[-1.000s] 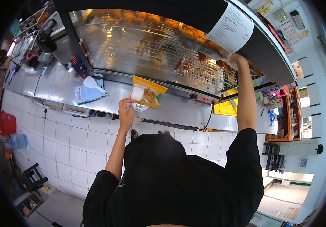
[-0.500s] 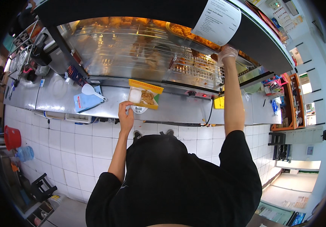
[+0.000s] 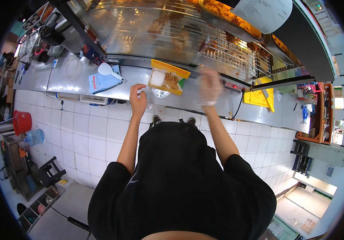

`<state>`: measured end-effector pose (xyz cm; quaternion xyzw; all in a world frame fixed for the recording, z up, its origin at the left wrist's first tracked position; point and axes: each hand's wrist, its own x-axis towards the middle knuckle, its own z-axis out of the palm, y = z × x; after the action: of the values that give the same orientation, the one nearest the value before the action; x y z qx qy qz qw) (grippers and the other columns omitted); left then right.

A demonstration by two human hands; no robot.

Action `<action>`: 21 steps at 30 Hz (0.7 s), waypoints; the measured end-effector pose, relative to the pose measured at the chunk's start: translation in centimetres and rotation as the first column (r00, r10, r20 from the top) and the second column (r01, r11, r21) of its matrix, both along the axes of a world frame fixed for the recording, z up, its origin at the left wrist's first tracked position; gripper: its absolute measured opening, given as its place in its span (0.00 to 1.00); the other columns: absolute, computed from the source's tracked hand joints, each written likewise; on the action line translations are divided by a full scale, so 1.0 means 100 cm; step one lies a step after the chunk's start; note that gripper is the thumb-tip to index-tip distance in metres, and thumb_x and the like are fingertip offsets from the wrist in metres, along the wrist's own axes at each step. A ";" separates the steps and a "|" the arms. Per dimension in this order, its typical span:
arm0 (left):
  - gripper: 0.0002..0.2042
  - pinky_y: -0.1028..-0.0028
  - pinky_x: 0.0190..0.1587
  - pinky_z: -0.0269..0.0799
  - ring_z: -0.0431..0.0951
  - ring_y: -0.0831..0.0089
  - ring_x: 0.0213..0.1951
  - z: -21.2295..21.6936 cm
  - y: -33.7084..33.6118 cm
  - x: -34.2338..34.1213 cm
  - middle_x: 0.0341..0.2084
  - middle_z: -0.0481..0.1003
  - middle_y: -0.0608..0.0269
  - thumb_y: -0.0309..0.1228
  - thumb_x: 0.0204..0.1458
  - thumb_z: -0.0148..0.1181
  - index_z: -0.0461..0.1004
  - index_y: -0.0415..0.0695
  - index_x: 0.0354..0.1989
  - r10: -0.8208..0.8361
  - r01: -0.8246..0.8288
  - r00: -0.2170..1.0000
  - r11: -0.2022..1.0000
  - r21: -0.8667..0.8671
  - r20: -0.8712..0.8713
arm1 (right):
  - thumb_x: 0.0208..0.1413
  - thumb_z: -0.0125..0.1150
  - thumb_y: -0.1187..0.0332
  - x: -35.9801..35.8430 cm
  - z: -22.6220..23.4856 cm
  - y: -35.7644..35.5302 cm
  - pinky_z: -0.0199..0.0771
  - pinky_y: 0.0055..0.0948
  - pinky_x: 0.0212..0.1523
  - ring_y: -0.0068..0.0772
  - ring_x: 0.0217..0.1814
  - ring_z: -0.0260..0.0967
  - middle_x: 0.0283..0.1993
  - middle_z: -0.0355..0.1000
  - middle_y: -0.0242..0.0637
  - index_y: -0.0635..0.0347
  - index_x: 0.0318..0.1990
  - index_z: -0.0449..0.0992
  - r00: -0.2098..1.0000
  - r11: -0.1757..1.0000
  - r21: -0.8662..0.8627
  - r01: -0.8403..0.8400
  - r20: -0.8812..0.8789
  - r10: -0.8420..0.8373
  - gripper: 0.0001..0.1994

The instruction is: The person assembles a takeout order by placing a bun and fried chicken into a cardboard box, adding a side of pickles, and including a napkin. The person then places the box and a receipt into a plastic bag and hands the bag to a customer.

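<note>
A yellow takeaway box (image 3: 172, 91) rests open on a small white digital scale (image 3: 160, 95) on the steel counter. Inside it are white rice (image 3: 157, 78) and brown chopped fried food (image 3: 171, 81). My left hand (image 3: 138, 102) is just left of the box, apart from it, with fingers loosely curled, a gap between thumb and forefinger, and nothing held. To the right of the box my right hand (image 3: 210, 86), in a clear plastic glove, is over the counter's edge by the warming cabinet. Motion smears its fingers, so whether they hold anything cannot be made out.
Wire racks (image 3: 236, 56) and a tray of fried food (image 3: 232, 16) fill the lit cabinet. A white rice paddle (image 3: 110, 72) lies on a blue packet (image 3: 102, 83) at left. On the right, a yellow-handled knife (image 3: 268, 101) lies on a yellow cutting board (image 3: 254, 98).
My right hand has come out of the cabinet, moving left and nearer to me. My left hand has let go of the box's left corner. The view has shifted, uncovering the cutting board.
</note>
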<state>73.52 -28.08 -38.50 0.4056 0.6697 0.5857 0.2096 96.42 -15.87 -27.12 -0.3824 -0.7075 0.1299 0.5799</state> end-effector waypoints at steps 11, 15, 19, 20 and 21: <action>0.14 0.69 0.44 0.66 0.73 0.67 0.46 0.000 0.014 0.003 0.43 0.73 0.62 0.18 0.48 0.50 0.76 0.45 0.41 -0.072 0.073 0.997 0.997 0.021 -0.030 | 0.49 0.60 0.76 -0.063 -0.121 0.011 0.70 0.44 0.56 0.52 0.56 0.67 0.56 0.69 0.47 0.57 0.50 0.74 0.699 0.917 -0.258 -0.304 0.594 0.398 0.17; 0.14 0.69 0.44 0.66 0.73 0.67 0.46 -0.007 0.007 0.006 0.43 0.72 0.62 0.18 0.48 0.50 0.76 0.44 0.41 -0.057 0.057 0.998 0.998 0.001 -0.006 | 0.50 0.60 0.74 -0.054 -0.119 -0.004 0.67 0.45 0.61 0.54 0.63 0.63 0.62 0.66 0.49 0.59 0.56 0.71 0.753 0.922 -0.275 -0.271 0.536 0.382 0.22; 0.14 0.69 0.44 0.66 0.72 0.68 0.46 -0.011 -0.001 0.000 0.43 0.72 0.62 0.18 0.48 0.51 0.76 0.44 0.41 -0.043 0.042 0.999 0.999 -0.032 -0.016 | 0.54 0.58 0.74 -0.029 -0.100 -0.025 0.66 0.44 0.63 0.53 0.64 0.64 0.61 0.67 0.48 0.59 0.56 0.72 0.822 0.908 -0.329 -0.261 0.417 0.388 0.19; 0.14 0.69 0.44 0.66 0.72 0.68 0.46 -0.012 -0.003 -0.003 0.43 0.72 0.62 0.18 0.48 0.51 0.76 0.44 0.41 -0.037 0.036 0.999 0.999 -0.034 -0.029 | 0.55 0.57 0.73 -0.018 -0.091 -0.029 0.66 0.44 0.63 0.53 0.63 0.65 0.60 0.68 0.48 0.58 0.56 0.72 0.847 0.908 -0.330 -0.257 0.375 0.376 0.19; 0.14 0.69 0.44 0.67 0.72 0.68 0.46 -0.012 -0.005 -0.007 0.43 0.72 0.62 0.18 0.48 0.51 0.76 0.44 0.41 -0.034 0.032 0.999 0.999 -0.044 -0.034 | 0.56 0.56 0.73 -0.007 -0.080 -0.031 0.65 0.44 0.64 0.53 0.62 0.65 0.59 0.69 0.48 0.58 0.57 0.71 0.870 0.909 -0.328 -0.256 0.331 0.365 0.19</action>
<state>72.86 -28.59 -39.72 0.4221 0.6792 0.5602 0.2162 95.73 -18.94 -35.10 -0.3568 -0.8352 0.2409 0.3423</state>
